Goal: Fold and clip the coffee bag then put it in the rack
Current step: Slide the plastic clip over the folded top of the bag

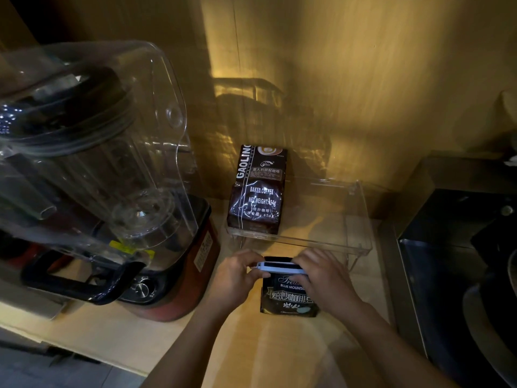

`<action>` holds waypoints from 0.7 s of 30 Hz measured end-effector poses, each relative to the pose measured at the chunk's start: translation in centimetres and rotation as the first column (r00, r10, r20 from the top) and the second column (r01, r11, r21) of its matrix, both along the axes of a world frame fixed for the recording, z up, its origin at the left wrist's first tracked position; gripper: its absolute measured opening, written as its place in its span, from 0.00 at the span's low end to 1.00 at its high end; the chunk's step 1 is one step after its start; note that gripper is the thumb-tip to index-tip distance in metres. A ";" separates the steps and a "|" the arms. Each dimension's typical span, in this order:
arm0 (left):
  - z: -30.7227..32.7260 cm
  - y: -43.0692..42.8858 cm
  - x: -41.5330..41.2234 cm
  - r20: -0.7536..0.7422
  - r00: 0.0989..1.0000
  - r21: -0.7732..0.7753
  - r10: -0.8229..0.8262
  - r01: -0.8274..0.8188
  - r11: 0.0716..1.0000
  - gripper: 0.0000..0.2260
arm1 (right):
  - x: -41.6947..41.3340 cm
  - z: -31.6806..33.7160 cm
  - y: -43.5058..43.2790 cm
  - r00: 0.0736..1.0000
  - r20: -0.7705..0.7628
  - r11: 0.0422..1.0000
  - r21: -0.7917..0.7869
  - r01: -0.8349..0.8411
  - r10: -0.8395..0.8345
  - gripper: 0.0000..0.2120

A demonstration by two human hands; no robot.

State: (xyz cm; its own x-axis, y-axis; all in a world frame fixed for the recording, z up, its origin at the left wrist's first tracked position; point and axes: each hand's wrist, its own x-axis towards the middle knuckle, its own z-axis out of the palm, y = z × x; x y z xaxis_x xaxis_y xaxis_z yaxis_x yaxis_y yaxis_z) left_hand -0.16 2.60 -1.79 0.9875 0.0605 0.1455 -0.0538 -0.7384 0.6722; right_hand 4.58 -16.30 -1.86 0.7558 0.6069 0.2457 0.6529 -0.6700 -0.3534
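Note:
A black coffee bag (288, 299) with white lettering stands on the wooden counter, its top folded over. A long white-and-blue clip (279, 268) lies across that fold. My left hand (237, 278) pinches the clip's left end. My right hand (324, 278) presses on its right end and covers the bag's upper right corner. Just behind the bag sits a clear acrylic rack (361, 217); a brown coffee bag (257, 191) stands in its left part.
A large blender (92, 169) with a clear sound cover and red base fills the left of the counter. A dark steel sink (458, 264) lies to the right. A wooden wall (349, 79) rises behind the rack.

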 end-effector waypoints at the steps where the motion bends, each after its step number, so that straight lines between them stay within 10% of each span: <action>1: 0.0 -0.1 0.0 0.007 1.000 0.005 -0.002 0.002 1.000 0.07 | -0.1 0.2 0.5 1.000 0.008 1.000 -0.020 -0.011 0.011 0.12; 21: -0.7 -0.5 -1.0 0.101 0.988 0.033 0.120 -0.123 0.992 0.07 | -0.1 0.7 2.3 0.999 -0.022 0.998 -0.029 -0.047 0.047 0.08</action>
State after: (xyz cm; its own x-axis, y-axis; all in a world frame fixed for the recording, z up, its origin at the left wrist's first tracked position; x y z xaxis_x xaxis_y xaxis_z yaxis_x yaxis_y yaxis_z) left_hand -1.13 2.10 -2.51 0.9539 0.1715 0.2463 -0.0266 -0.7689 0.6388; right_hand 4.43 -13.98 -1.14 0.7310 0.6486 0.2119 0.6766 -0.6489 -0.3481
